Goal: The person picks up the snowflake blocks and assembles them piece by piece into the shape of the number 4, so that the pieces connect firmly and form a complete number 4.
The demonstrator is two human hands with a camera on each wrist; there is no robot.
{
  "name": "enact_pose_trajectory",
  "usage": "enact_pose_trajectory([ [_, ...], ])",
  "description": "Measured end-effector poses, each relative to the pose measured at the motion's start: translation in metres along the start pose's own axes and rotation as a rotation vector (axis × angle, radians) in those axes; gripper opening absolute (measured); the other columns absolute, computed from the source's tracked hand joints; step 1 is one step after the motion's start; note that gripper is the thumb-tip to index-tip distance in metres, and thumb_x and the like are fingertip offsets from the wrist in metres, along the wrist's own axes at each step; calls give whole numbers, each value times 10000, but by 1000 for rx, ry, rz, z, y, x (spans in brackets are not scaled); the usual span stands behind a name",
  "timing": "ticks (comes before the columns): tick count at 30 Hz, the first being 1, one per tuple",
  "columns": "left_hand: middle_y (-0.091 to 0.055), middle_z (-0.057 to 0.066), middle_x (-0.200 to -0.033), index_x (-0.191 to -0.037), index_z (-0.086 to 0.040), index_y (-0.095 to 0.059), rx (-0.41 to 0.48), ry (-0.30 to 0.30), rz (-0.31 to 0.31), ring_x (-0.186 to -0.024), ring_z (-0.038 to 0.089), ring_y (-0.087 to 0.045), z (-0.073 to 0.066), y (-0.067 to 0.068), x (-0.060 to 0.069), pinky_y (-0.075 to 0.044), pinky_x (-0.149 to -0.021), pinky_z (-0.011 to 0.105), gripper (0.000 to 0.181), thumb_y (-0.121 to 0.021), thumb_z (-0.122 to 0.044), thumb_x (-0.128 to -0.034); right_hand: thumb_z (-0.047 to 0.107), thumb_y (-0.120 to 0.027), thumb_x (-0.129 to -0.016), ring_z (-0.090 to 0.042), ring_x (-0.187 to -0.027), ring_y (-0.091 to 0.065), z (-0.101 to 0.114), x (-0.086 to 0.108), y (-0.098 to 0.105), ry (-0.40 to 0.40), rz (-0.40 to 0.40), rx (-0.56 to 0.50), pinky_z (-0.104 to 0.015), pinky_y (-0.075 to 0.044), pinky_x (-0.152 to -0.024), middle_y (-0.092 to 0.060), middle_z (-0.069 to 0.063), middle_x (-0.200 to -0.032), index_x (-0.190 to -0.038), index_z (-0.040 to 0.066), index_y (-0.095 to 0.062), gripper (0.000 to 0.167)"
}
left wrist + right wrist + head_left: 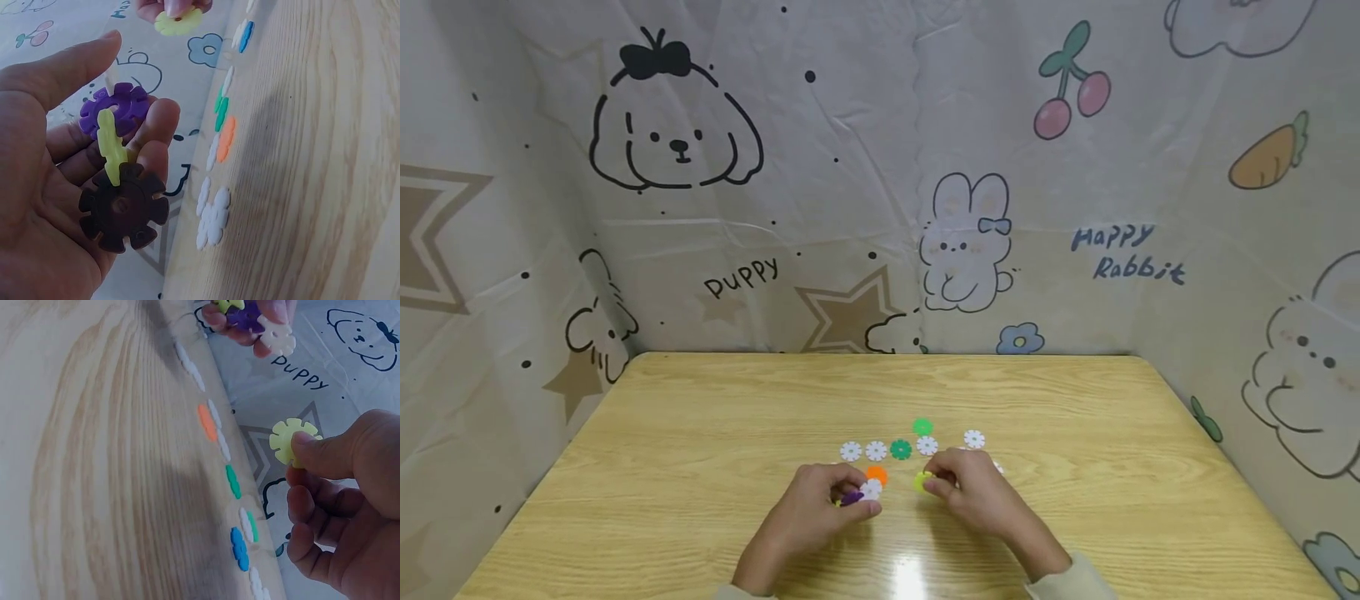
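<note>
My left hand (815, 508) holds a small chain of notched plastic snowflake discs. In it are a white disc (871, 489), a purple disc (94, 115), a yellow disc (112, 150) set edge-on, and a dark brown disc (134, 219) nearest the palm. Off to the right, my right hand (977, 492) pinches a single yellow disc (284, 440) between thumb and forefinger, its other fingers loosely curled. A gap separates this disc from the chain. Both hands are above the wooden table (700, 417).
Beyond the hands, loose discs lie flat: an orange disc (877, 474), a green disc (900, 450), a light green disc (922, 427), several white ones such as a white disc (851, 451), and a blue disc (239, 549). A printed curtain (850, 125) hangs behind the table.
</note>
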State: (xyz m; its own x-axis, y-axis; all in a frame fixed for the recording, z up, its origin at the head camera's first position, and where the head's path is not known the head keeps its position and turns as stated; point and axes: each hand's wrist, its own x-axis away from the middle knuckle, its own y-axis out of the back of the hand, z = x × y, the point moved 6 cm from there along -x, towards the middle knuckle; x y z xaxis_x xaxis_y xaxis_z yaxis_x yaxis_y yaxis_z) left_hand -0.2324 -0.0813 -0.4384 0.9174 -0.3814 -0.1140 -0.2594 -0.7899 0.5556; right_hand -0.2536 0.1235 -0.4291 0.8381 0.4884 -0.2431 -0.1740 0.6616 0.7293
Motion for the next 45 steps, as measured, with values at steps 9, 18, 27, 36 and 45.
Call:
enact_pose_trajectory([
  [9, -664, -82, -872, -993, -54, -738, -27, -74, 13, -788, 69, -593, -7, -7, -1, -520, -706, 262, 302, -811, -310, -851, 64, -742, -888, -33, -667, -518, 11, 0, 0, 34, -11, -39, -248, -470, -598, -601, 108, -754, -840, 112, -720, 71],
  [18, -673, -99, -873, -999, -84, -750, -65, -81, 31, -787, 53, -595, -9, -12, -6, -520, -714, 259, 271, -818, -299, -848, 74, -727, -903, -51, -692, -553, 16, 1, -2, 32, 4, -95, -252, -493, -613, -629, 100, -786, -848, 102, -715, 62],
  [27, -661, -123, -868, -1006, -97, -759, -80, -83, 44, -768, 43, -572, -10, -16, -7, -509, -706, 256, 267, -812, -309, -853, 81, -730, -901, -39, -684, -536, 18, 0, -5, 50, 22, -115, -252, -496, -597, -602, 118, -769, -842, 128, -722, 75],
  [36, -579, -156, -747, -926, -127, -752, -110, -113, 54, -681, 29, -506, -11, -19, -10, -473, -627, 231, 178, -815, -277, -852, 88, -739, -889, -25, -686, -523, 20, 0, -6, 69, 40, -74, -245, -488, -594, -587, 137, -770, -848, 129, -727, 60],
  [45, -523, -165, -673, -806, -166, -705, -125, -176, 53, -618, -8, -440, -15, -25, -10, -433, -559, 200, 143, -806, -254, -856, 60, -759, -856, -10, -684, -538, 20, 3, -8, 95, -1, -47, -230, -500, -603, -625, 111, -787, -835, 114, -744, 60],
])
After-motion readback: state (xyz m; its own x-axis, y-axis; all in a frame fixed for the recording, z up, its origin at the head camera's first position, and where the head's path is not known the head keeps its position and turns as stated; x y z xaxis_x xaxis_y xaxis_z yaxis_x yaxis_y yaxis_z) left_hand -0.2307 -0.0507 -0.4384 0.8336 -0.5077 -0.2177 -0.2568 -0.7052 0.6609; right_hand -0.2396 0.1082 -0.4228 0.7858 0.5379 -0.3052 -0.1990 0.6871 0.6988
